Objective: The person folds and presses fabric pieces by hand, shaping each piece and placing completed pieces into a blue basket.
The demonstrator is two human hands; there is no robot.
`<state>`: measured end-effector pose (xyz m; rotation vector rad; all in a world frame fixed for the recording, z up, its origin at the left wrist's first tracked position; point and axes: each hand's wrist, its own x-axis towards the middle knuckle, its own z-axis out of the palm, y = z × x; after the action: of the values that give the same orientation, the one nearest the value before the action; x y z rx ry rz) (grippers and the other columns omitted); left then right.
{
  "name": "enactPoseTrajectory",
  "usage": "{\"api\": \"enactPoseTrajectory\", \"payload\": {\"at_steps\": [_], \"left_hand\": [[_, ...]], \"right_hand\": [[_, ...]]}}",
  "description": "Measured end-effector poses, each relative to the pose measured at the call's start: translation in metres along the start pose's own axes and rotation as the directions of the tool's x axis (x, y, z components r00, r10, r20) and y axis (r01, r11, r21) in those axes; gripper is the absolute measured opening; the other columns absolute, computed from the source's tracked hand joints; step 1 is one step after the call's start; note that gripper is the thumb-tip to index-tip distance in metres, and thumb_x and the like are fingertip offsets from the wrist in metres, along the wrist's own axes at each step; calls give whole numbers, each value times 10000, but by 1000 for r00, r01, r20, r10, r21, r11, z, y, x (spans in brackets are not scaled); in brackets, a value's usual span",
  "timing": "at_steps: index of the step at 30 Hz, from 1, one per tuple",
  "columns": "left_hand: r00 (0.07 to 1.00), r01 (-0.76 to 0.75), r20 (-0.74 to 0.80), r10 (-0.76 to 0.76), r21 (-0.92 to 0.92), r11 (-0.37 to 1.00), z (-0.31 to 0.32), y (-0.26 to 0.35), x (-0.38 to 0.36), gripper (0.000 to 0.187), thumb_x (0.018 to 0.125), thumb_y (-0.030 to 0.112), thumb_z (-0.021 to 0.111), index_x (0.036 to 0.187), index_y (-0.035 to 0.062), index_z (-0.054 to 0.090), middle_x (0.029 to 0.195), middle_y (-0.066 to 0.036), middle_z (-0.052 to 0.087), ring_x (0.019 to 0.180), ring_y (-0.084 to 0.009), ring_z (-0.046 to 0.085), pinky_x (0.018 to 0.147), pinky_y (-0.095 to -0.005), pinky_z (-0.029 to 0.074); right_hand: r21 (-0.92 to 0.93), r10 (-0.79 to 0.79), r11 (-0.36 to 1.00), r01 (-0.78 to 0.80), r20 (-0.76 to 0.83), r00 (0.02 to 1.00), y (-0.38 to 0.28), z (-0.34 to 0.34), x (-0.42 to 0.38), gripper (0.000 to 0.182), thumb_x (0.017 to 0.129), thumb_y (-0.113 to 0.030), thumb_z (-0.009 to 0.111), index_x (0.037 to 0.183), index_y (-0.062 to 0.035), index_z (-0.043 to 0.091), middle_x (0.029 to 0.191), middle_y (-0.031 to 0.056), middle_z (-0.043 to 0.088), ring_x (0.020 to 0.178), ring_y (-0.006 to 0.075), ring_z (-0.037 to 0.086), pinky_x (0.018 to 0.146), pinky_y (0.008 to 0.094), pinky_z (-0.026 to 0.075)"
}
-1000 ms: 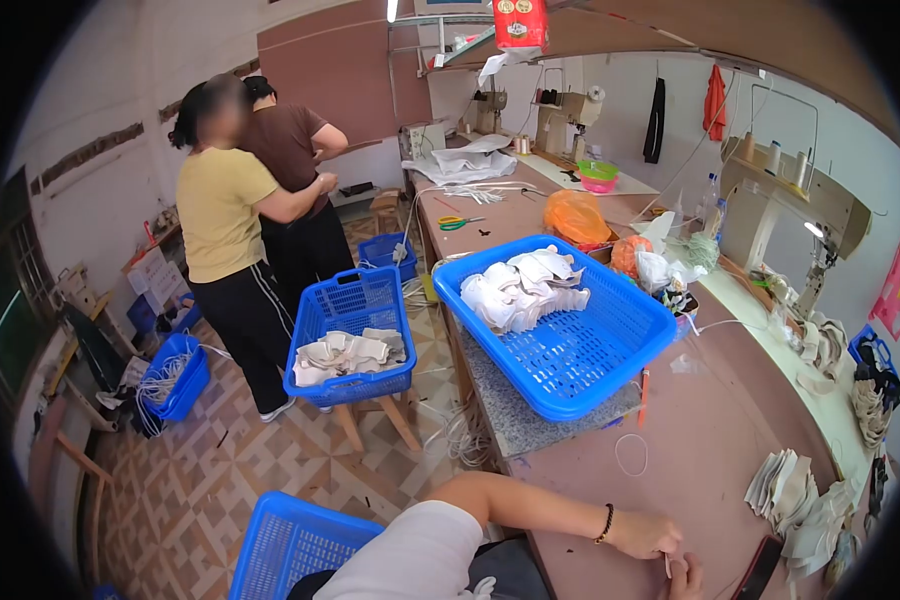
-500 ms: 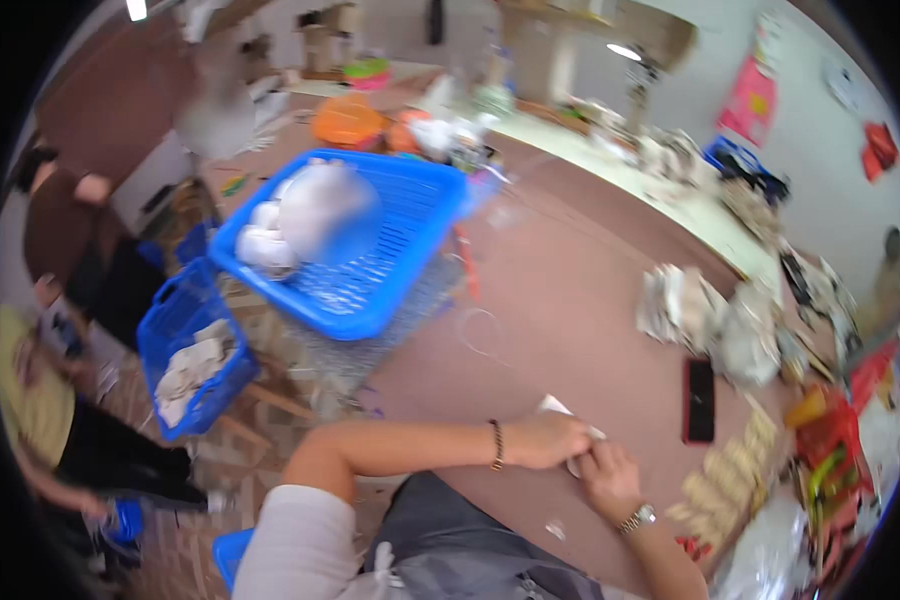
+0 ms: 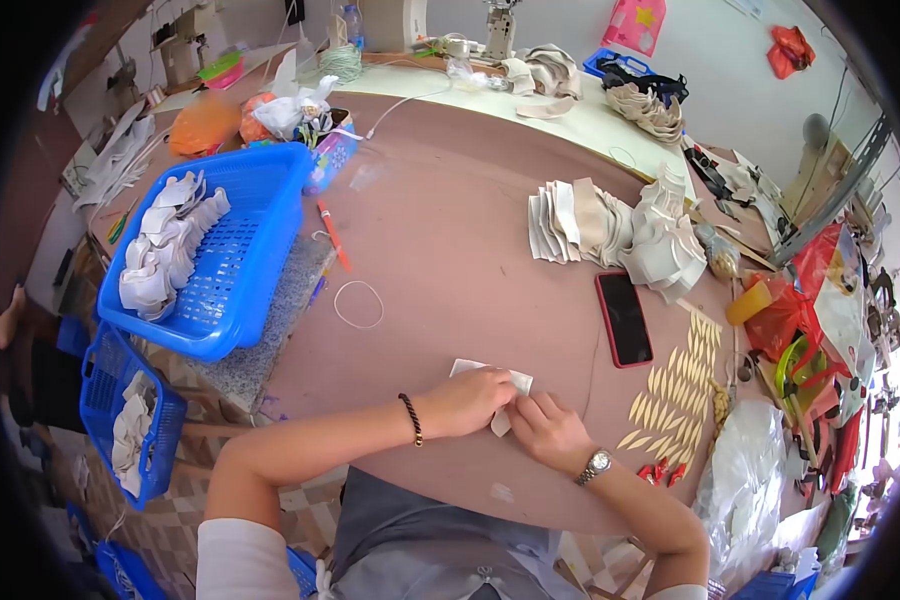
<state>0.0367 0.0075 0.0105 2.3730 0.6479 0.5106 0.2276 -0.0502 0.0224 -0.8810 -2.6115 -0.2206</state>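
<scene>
item, nearest: my lap in grey cloth is sitting against the near edge of the brown table (image 3: pixel 450 250), which is curving away from me.

item: my left hand (image 3: pixel 467 400), a dark bead bracelet (image 3: pixel 410 418) at the wrist, is lying palm-down on a small white fabric piece (image 3: pixel 515 381), fingers curled and pressing it to the table. my right hand (image 3: pixel 545 430), wearing a wristwatch (image 3: pixel 596 465), is meeting it from the right, fingertips pinching the lower edge of the same piece. the piece is lying flat at the near middle of the table, mostly covered by both hands, only its far corners and a lower tip showing.

item, right of the hands: rows of small tan leaf-shaped cutouts (image 3: pixel 675 385) are lying spread on the table, with little red bits (image 3: pixel 660 470) at their near end and a clear plastic bag (image 3: pixel 745 480) beyond the table edge.

item, further out: a dark phone in a red case (image 3: pixel 624 319) is lying flat; a thin white loop (image 3: pixel 358 304) and an orange pen (image 3: pixel 333 235) are lying to the left.

item, left edge: a blue basket (image 3: pixel 240 270) holding white fabric pieces is resting on a grey stone slab (image 3: pixel 270 330); a second blue basket (image 3: pixel 105 400) is sitting lower, beside the table.

item, mid-table: stacks of beige and white cut pieces (image 3: pixel 620 230) are fanning out.

item, far: a pale bench with a sewing machine (image 3: pixel 498 25), thread, an orange bag (image 3: pixel 200 125) and more cut pieces is running along the white wall. tiled floor is showing at lower left.
</scene>
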Motion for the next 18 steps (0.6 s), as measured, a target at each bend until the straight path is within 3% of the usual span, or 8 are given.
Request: {"api": "enactPoseTrajectory", "payload": {"at_steps": [4,6,10,12,13,15,16,18], "left_hand": [[999,46,16,-45,-44,998,0,7,6,60,776,47,537,757,-8,551,838,-159,582,847,-315,592,715,-401,470],[999,43,3,-43,-65,997,1,8,8,69,776,54,539,747,-9,542,822,-158,586,828,-317,594,706,-403,470],[993,67,100,-67,-2,998,0,5,11,62,741,4,554,794,8,523,794,-177,591,793,-348,589,696,-424,460],[992,41,119,-45,37,999,-1,7,14,57,742,5,548,793,2,525,773,-187,599,770,-355,595,684,-428,462],[992,29,121,-35,50,998,-3,10,15,67,743,9,549,804,-5,526,763,-195,603,760,-359,603,674,-431,467],[991,17,129,-24,58,998,-3,10,19,78,744,13,550,815,-12,527,752,-203,608,749,-363,612,665,-433,473],[992,18,125,-27,71,997,-2,9,21,95,747,8,550,834,-19,525,749,-207,609,742,-367,618,655,-437,480],[990,15,136,-25,75,997,-1,8,22,112,750,4,550,854,-27,523,747,-212,611,735,-371,624,646,-440,487]], "right_hand": [[44,154,987,-154,2,988,-13,11,-5,199,664,-51,586,858,-6,577,843,91,543,742,226,574,630,339,483],[52,322,946,-320,-33,946,-18,15,-6,155,648,-34,583,799,-20,549,801,97,536,739,244,572,614,349,468],[3,472,882,-472,-13,882,-32,18,-6,142,649,-20,573,787,-39,543,756,89,529,700,263,568,588,374,465],[31,648,759,-651,64,759,-37,18,-5,127,690,-34,570,816,-41,555,735,106,562,630,291,580,560,404,467],[30,652,755,-655,71,754,-39,15,-4,127,690,-34,570,816,-41,555,735,106,562,630,291,580,560,404,467],[130,757,616,-777,177,629,-38,8,3,108,738,-74,564,831,-20,576,694,144,597,577,328,589,549,433,472],[130,763,607,-784,184,620,-36,5,5,108,738,-74,564,831,-20,576,694,144,597,577,328,589,549,433,472],[203,775,501,-842,327,540,-29,-2,6,159,810,-161,560,804,-2,577,683,199,619,627,361,624,558,435,500]]}}
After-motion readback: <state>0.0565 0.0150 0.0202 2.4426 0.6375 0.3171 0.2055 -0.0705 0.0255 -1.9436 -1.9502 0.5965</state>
